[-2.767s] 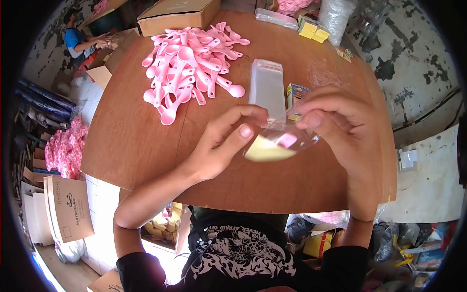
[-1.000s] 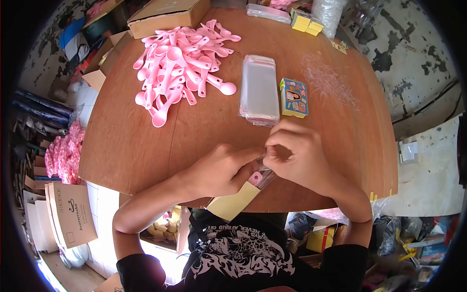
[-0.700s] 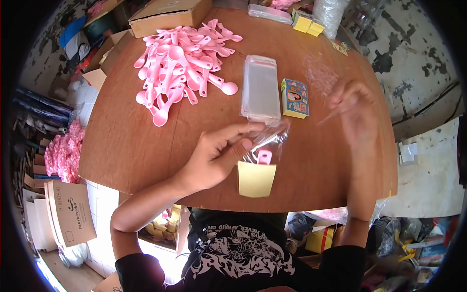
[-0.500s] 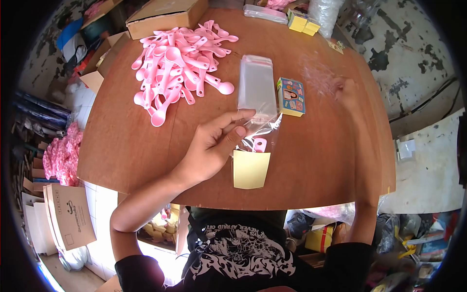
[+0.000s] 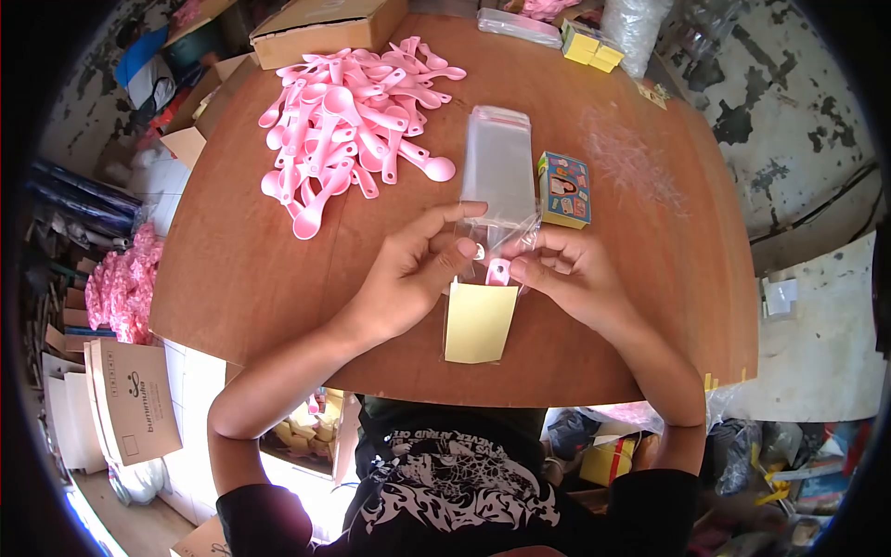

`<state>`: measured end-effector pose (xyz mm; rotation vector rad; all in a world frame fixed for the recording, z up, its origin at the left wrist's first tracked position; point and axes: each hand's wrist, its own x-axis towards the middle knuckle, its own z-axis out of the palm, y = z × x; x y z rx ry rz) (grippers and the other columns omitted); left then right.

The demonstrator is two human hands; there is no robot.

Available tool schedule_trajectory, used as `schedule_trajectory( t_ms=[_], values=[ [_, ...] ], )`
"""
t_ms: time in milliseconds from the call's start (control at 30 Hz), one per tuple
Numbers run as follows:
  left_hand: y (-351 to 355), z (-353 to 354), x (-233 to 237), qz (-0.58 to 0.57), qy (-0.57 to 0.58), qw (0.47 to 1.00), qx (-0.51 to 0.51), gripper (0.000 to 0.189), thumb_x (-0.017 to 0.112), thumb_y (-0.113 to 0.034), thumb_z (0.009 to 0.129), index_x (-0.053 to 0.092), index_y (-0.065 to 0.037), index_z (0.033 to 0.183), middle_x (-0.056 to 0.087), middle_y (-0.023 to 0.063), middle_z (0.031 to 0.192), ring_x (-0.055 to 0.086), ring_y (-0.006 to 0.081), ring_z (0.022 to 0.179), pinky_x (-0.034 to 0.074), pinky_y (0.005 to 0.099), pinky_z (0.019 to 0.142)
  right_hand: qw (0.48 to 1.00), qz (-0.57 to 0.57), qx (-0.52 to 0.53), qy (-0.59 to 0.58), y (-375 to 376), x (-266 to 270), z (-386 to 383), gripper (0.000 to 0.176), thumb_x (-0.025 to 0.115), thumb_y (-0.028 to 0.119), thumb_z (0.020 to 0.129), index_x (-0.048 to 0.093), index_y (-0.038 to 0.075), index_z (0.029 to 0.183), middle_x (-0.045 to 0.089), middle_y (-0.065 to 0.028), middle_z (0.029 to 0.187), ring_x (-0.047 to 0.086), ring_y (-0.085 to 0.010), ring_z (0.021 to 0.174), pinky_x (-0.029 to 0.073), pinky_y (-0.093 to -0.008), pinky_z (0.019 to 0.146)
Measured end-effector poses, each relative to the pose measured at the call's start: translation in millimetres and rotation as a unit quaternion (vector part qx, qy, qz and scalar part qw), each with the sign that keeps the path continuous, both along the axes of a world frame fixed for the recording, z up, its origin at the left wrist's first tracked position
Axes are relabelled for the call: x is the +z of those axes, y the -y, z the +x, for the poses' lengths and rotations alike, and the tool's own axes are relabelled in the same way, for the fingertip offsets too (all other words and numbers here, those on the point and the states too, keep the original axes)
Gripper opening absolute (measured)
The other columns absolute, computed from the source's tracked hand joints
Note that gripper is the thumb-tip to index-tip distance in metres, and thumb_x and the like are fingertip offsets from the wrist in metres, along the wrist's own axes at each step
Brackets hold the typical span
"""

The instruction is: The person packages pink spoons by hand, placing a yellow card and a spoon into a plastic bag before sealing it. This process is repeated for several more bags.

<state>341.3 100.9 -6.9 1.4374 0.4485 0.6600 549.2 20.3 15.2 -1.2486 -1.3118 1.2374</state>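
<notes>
Your left hand (image 5: 394, 288) and right hand (image 5: 580, 283) pinch opposite edges of the clear bag (image 5: 498, 239); its long axis points toward you.

Bright overall; floor (image 5: 197, 408) beyond the left of the hands (image 5: 408, 274) blown white. Bench (image 5: 251, 278) edges bow, fisheye; black vignette rings the view. Hands reasonably sharp.

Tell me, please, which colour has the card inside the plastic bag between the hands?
The card is pale yellow, seen best in the head view.
</notes>
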Motion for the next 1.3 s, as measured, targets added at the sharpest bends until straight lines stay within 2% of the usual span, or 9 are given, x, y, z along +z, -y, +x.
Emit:
schedule_trajectory(
  t_ms=[100, 167, 500, 667, 900, 967, 1067, 1200, 1300],
  values=[
    [0.3, 1.0, 0.0, -0.03, 0.061, 0.998, 0.013, 0.035, 0.055, -0.008, 0.099, 0.05, 0.003, 0.131, 0.07, 0.0102, 0.104, 0.062, 0.0081, 0.095, 0.05, 0.0238, 0.082, 1.0, 0.013, -0.011, -0.016, -1.2, -9.6, 0.1, 0.018, 0.063, 0.006, 0.093, 0.064, -0.008, 0.106, 0.069, -0.0101, 0.095, 0.066, -0.0099, 0.08, 0.053, -0.0223, 0.068],
    [-5.6, -0.2, -5.5, 0.024, -0.004, 1.0, 0.002, 0.031, 0.058, -0.009, 0.097, 0.056, 0.005, 0.125, 0.07, 0.0117, 0.106, 0.064, 0.0091, 0.096, 0.051, 0.0235, 0.081, 0.999, 0.031, -0.035, -0.016, -0.6, -14.9, 0.3, 0.017, 0.063, 0.004, 0.093, 0.064, -0.008, 0.105, 0.069, -0.01, 0.094, 0.066, -0.0104, 0.079, 0.053, -0.0228, 0.067],
    [-9.9, 0.3, -15.0, 0.032, 0.029, 0.999, 0.029, 0.019, 0.063, -0.008, 0.094, 0.067, 0.002, 0.109, 0.072, 0.0094, 0.102, 0.065, 0.0093, 0.092, 0.052, 0.0233, 0.078, 0.991, 0.12, -0.051, 0.01, 1.0, -25.9, 8.0, 0.013, 0.062, 0.001, 0.093, 0.069, -0.005, 0.101, 0.069, -0.0095, 0.092, 0.065, -0.0115, 0.074, 0.053, -0.0236, 0.067],
    [-9.7, -3.5, -11.0, 0.123, -0.001, 0.992, 0.032, 0.013, 0.061, 0.001, 0.092, 0.072, 0.0, 0.098, 0.071, 0.0075, 0.096, 0.064, 0.0091, 0.087, 0.052, 0.0236, 0.077, 0.983, 0.177, 0.002, 0.058, 1.5, -26.9, 14.2, 0.02, 0.056, -0.01, 0.089, 0.071, -0.002, 0.098, 0.068, -0.0098, 0.096, 0.065, -0.0135, 0.088, 0.052, -0.0248, 0.076],
    [-13.9, -8.5, -11.3, 0.096, -0.009, 0.995, 0.008, 0.013, 0.06, 0.003, 0.09, 0.07, 0.002, 0.099, 0.07, 0.0069, 0.093, 0.063, 0.0092, 0.086, 0.051, 0.0249, 0.076, 0.985, 0.167, 0.022, 0.046, 3.4, -22.7, 12.0, 0.023, 0.053, -0.014, 0.087, 0.071, -0.003, 0.098, 0.066, -0.011, 0.102, 0.065, -0.0142, 0.093, 0.051, -0.0253, 0.079],
    [-13.7, -10.5, -7.5, -0.066, 0.033, 0.997, -0.026, 0.012, 0.06, -0.003, 0.093, 0.068, 0.003, 0.1, 0.07, 0.0078, 0.093, 0.063, 0.0109, 0.087, 0.051, 0.0264, 0.077, 0.979, 0.189, 0.023, 0.069, 3.8, -25.2, 13.5, 0.022, 0.054, -0.013, 0.087, 0.071, -0.004, 0.099, 0.066, -0.012, 0.104, 0.065, -0.015, 0.093, 0.052, -0.0258, 0.079],
    [-15.9, -10.4, -9.7, 0.086, -0.032, 0.996, -0.013, 0.012, 0.066, -0.002, 0.089, 0.065, 0.003, 0.101, 0.069, 0.0086, 0.094, 0.065, 0.0124, 0.086, 0.053, 0.0261, 0.073, 0.982, 0.18, 0.023, 0.052, 4.6, -25.3, 13.1, 0.017, 0.061, -0.01, 0.086, 0.07, -0.004, 0.1, 0.065, -0.012, 0.105, 0.065, -0.0152, 0.093, 0.054, -0.0266, 0.079],
    [-12.0, -2.8, -9.0, 0.107, -0.027, 0.994, 0.005, 0.02, 0.073, 0.003, 0.083, 0.061, 0.002, 0.1, 0.068, 0.0088, 0.096, 0.068, 0.0137, 0.085, 0.055, 0.0247, 0.069, 0.983, 0.184, 0.002, 0.021, 6.0, -26.4, 4.2, 0.017, 0.067, -0.007, 0.084, 0.068, -0.003, 0.1, 0.063, -0.0111, 0.106, 0.065, -0.015, 0.092, 0.057, -0.0275, 0.079],
    [-8.2, -7.9, 6.7, 0.033, -0.041, 0.999, 0.001, 0.03, 0.076, 0.008, 0.077, 0.059, 0.001, 0.101, 0.068, 0.0099, 0.101, 0.069, 0.014, 0.085, 0.056, 0.023, 0.067, 0.971, 0.217, 0.014, 0.095, 6.9, -25.6, 3.5, 0.019, 0.064, -0.01, 0.085, 0.064, -0.004, 0.103, 0.057, -0.0105, 0.107, 0.062, -0.0154, 0.096, 0.057, -0.0267, 0.081]
  ],
)
